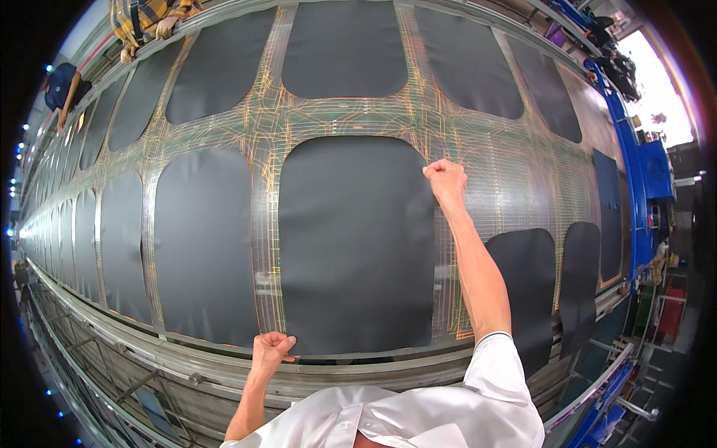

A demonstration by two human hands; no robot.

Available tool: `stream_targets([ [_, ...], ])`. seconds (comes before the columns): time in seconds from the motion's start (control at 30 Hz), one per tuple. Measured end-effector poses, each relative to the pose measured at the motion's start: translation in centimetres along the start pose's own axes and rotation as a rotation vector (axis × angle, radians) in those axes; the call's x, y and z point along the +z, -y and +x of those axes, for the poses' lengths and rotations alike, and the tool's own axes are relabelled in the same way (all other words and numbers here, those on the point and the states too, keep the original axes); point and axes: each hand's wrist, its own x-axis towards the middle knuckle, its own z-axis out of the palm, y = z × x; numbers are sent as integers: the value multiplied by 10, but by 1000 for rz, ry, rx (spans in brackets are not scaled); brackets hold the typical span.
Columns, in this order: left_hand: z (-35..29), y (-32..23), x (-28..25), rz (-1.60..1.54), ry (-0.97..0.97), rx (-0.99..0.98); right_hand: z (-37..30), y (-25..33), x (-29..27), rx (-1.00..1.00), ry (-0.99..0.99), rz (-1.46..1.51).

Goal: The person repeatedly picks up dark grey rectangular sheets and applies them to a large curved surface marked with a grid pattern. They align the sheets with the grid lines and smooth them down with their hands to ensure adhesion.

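Head view: left hand (272, 351) and right hand (447, 181), both closed, pinch a black sheet (355, 243)'s edges; tiny markings (357, 128) beyond illegible.

No legible lettering or signs anywhere

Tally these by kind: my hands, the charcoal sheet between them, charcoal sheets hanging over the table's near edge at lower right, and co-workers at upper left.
Hands (left hand, right hand): 2
Charcoal sheet between them: 1
Overhanging charcoal sheets: 2
Co-workers: 2
Total: 7
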Motion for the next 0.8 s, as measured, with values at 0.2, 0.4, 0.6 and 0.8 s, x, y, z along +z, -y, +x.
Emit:
stream_targets([
  [0.2,-1,-2,-1,29,9,-11,0,6,-1,45,16,48],
  [0.4,-3,-7,0,53,-3,-12,1,9,-3,59,25,22],
  [0.6,-2,-7,-2,47,6,-10,1,10,-3,85,32,55],
  [0.8,0,-6,-3,39,23,-32,6,8,-6,96,69,68],
])
